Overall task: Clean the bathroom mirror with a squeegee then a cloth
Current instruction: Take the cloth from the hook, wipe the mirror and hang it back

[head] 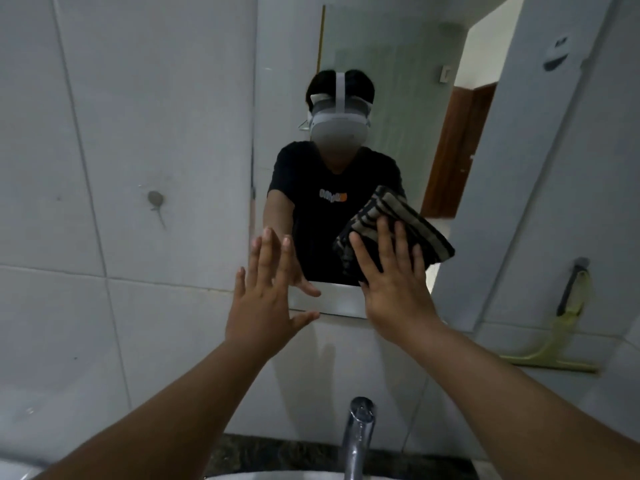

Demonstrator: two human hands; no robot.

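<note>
Right hand (394,282) flat, pressing striped cloth (398,216) against mirror (346,303); left hand (266,306) spread, empty.

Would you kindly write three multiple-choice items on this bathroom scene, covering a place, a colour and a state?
1. Where is the squeegee?
A. In the left hand
B. Leaning on the wall right of the mirror
C. In the basin

2. What colour is the cloth?
A. Dark with pale stripes
B. Plain white
C. Bright red

3. What is the right hand doing?
A. Turning the tap
B. Hanging idle
C. Pressing the cloth flat on the mirror

Answers: 1 B, its pale green blade rests on the ledge, handle up against the wall. 2 A, pale bands cross dark fabric. 3 C, its spread fingers lie flat over the cloth on the glass; the left hand is open and empty.
</note>
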